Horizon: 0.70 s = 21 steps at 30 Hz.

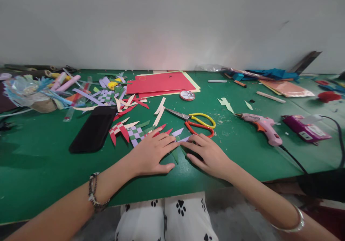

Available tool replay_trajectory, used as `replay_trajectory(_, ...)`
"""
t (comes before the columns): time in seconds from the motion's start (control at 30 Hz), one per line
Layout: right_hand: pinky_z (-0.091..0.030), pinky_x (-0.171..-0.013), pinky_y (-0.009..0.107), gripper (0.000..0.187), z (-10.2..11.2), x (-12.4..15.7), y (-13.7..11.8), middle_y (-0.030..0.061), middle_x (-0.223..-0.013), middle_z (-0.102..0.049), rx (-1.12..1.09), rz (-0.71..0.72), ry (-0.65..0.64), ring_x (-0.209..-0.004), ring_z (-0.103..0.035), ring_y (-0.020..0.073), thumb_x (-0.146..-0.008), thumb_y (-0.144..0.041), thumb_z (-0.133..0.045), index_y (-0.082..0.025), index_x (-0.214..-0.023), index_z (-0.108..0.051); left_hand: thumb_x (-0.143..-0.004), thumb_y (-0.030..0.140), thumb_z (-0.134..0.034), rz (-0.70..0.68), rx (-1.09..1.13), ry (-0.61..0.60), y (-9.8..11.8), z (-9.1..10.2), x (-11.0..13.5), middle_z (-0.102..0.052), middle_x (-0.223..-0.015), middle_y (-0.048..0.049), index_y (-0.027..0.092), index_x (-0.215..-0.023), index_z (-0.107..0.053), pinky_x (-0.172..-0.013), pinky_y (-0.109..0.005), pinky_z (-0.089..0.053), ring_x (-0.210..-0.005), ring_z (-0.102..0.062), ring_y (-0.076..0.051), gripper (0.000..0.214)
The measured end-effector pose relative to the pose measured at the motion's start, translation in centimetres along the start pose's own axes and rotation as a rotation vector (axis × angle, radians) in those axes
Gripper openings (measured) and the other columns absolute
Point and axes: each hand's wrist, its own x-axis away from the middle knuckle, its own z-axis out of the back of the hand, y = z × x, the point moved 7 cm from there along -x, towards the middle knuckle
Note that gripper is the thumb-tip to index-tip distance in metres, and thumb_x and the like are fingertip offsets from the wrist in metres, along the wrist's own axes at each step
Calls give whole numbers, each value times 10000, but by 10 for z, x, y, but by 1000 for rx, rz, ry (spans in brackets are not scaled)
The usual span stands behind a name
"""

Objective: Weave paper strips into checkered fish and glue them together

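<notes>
My left hand point(155, 151) lies flat on the green table point(40, 162), fingers stretched out over paper strips. My right hand point(207, 153) rests beside it, fingers extended, fingertips touching a lilac strip point(185, 139). Green strips point(175, 155) show between the two hands. Just beyond my left hand lie woven paper pieces, one purple and green point(136, 133), one red and white point(117, 129). Neither hand grips anything.
A black phone point(94, 128) lies left of the hands. Scissors point(194, 120) with yellow and red handles sit just beyond my right hand. A pink glue gun point(262, 126) with its cord is to the right. Red paper sheets point(159, 82) and scrap strips lie farther back.
</notes>
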Motion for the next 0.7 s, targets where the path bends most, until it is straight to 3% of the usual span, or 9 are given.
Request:
replay_trajectory(0.43, -441, -723, 323, 287, -1, -6, 3, 77, -912, -565, -32, -1, -37, -831, -492, 185, -811, -296, -422, -171, -1020, -573, -760, 504, -406, 41, 0, 21, -3, -4, 3, -515, -1208, -82, 165, -1193, -459, -999, -427, -223, -1108, -438, -244, 553)
replay_trajectory(0.6, -434, -744, 355, 294, -4, -5, 1, 80, -920, -571, -15, 13, -50, -855, -499, 204, -814, -278, -400, -167, -1043, -548, -775, 494, -380, -6, -10, 8, 1, -3, 3, -520, -1193, -101, 156, -1219, -424, -997, -436, -224, -1089, -459, -238, 559)
replay_trajectory(0.7, -436, -753, 366, 313, 0, -3, 2, 101, -956, -577, -59, -21, 7, -880, -510, 210, -822, -249, -368, -151, -1084, -507, -796, 497, -347, -66, -55, 35, 6, 3, 3, -500, -1205, -120, 141, -1243, -386, -1000, -437, -221, -1105, -446, -236, 573)
